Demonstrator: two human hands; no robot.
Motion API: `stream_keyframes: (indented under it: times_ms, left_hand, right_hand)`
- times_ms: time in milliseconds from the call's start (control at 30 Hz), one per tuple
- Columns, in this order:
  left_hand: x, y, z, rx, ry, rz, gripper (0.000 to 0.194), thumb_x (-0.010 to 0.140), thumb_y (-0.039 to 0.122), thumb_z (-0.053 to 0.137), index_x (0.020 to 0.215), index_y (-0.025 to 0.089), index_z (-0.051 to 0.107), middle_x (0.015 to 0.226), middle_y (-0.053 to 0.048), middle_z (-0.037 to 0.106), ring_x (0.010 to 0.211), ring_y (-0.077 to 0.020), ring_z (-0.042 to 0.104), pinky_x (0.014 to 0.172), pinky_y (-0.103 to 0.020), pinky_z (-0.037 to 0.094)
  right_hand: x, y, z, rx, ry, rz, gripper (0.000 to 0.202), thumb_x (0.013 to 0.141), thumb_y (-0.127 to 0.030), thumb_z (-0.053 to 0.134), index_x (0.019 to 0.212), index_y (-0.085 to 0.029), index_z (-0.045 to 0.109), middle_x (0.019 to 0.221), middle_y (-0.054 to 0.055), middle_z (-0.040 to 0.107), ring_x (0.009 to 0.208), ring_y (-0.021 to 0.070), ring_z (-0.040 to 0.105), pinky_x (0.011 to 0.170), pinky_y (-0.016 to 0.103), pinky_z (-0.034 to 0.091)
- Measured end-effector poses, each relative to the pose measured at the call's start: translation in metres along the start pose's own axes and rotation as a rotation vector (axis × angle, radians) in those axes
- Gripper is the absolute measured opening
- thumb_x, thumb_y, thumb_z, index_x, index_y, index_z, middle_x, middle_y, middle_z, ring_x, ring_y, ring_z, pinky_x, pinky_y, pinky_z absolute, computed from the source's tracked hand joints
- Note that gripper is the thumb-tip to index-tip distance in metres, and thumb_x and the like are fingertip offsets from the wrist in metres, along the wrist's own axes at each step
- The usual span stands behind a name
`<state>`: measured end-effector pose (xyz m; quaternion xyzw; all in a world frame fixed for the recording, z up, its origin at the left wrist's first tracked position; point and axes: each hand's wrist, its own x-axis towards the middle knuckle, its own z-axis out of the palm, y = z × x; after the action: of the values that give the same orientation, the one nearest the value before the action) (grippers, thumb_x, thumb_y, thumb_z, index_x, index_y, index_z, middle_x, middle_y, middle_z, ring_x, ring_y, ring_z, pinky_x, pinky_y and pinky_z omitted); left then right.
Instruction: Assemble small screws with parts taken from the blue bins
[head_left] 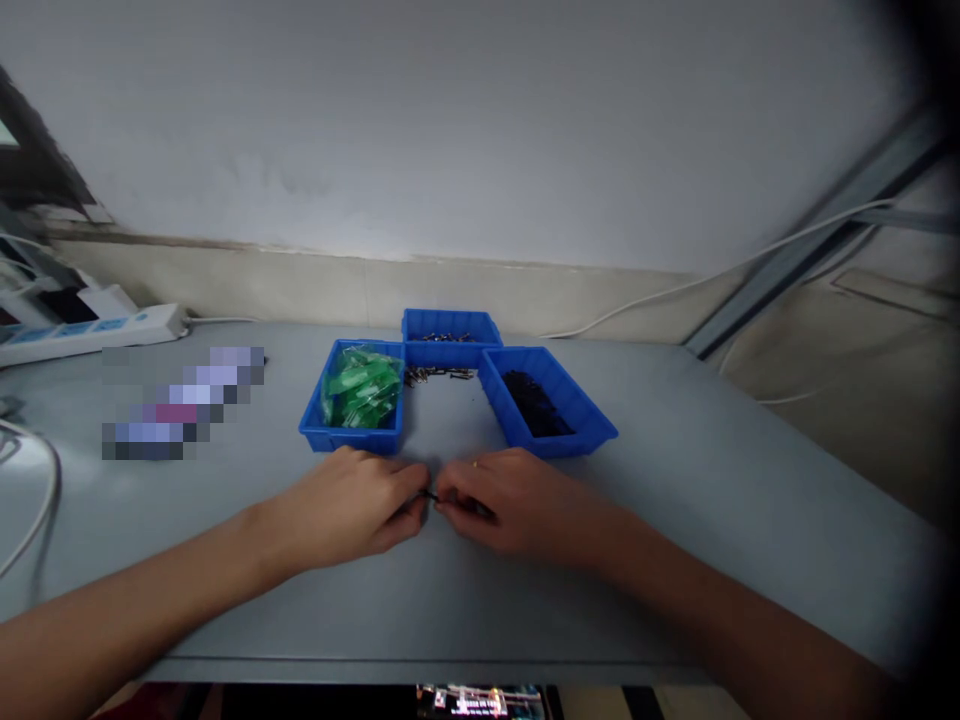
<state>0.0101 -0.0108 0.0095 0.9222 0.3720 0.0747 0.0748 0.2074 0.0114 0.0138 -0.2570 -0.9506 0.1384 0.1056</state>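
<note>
My left hand (364,508) and my right hand (521,508) meet just above the grey table, fingertips almost touching. Each pinches one side of a thin dark piece (429,495); most of it is hidden by my fingers, and its kind cannot be made out. Beyond my left hand stands a blue bin (352,440) of green clear-plastic packets (364,385). Past my right hand, another blue bin (581,445) holds many small black parts (536,405).
A third blue bin (450,355) with small metal screw-like pieces stands at the back, similar loose pieces (439,374) lying before it. To the left are a blurred-out object (184,400), a white power strip (97,335) and a white cable (49,490). A metal post (795,235) rises at right.
</note>
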Motion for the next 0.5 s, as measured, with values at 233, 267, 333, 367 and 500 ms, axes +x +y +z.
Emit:
stream_keyframes:
  times_ms: [233, 267, 333, 367, 500]
  left_hand:
    - [0.0005, -0.0004, -0.0001, 0.030, -0.001, -0.022, 0.011, 0.083, 0.021, 0.043, 0.079, 0.016, 0.053, 0.069, -0.001, 0.061, 0.061, -0.0156, 0.058, 0.052, -0.025, 0.038]
    - [0.0005, -0.0005, -0.0004, 0.044, 0.005, -0.032, 0.011, 0.083, 0.021, 0.043, 0.078, 0.017, 0.052, 0.069, -0.001, 0.061, 0.060, -0.0158, 0.058, 0.051, -0.025, 0.037]
    - [0.0000, -0.0004, -0.0011, 0.065, 0.020, -0.048, 0.010, 0.082, 0.022, 0.043, 0.077, 0.017, 0.051, 0.067, 0.000, 0.060, 0.058, -0.0160, 0.058, 0.050, -0.026, 0.036]
    - [-0.0003, -0.0001, -0.0015, 0.069, 0.030, -0.051, 0.010, 0.082, 0.022, 0.043, 0.077, 0.017, 0.051, 0.065, 0.000, 0.059, 0.057, -0.0158, 0.057, 0.049, -0.026, 0.035]
    - [-0.0013, 0.0017, -0.0027, 0.052, 0.073, -0.034, 0.012, 0.084, 0.024, 0.042, 0.077, 0.018, 0.050, 0.065, 0.001, 0.057, 0.058, -0.0146, 0.056, 0.049, -0.025, 0.034]
  right_hand:
    - [0.0014, 0.0036, -0.0013, 0.034, -0.033, 0.114, 0.006, 0.081, -0.021, 0.049, 0.081, -0.018, 0.054, 0.067, -0.001, 0.059, 0.059, 0.0115, 0.053, 0.054, 0.021, 0.033]
    - [0.0019, 0.0043, -0.0016, 0.022, -0.039, 0.136, 0.005, 0.081, -0.021, 0.049, 0.081, -0.018, 0.053, 0.067, -0.001, 0.059, 0.060, 0.0119, 0.054, 0.054, 0.022, 0.034]
    - [0.0029, 0.0050, -0.0020, -0.003, -0.056, 0.164, 0.005, 0.081, -0.020, 0.049, 0.080, -0.017, 0.053, 0.068, 0.000, 0.059, 0.061, 0.0126, 0.054, 0.055, 0.022, 0.034]
    - [0.0034, 0.0050, -0.0020, -0.011, -0.066, 0.171, 0.005, 0.081, -0.019, 0.049, 0.079, -0.017, 0.053, 0.068, 0.000, 0.059, 0.061, 0.0127, 0.054, 0.055, 0.022, 0.034]
    - [0.0043, 0.0036, -0.0008, -0.037, -0.100, 0.166, 0.005, 0.080, -0.019, 0.049, 0.078, -0.016, 0.053, 0.067, 0.001, 0.059, 0.060, 0.0131, 0.055, 0.053, 0.022, 0.032]
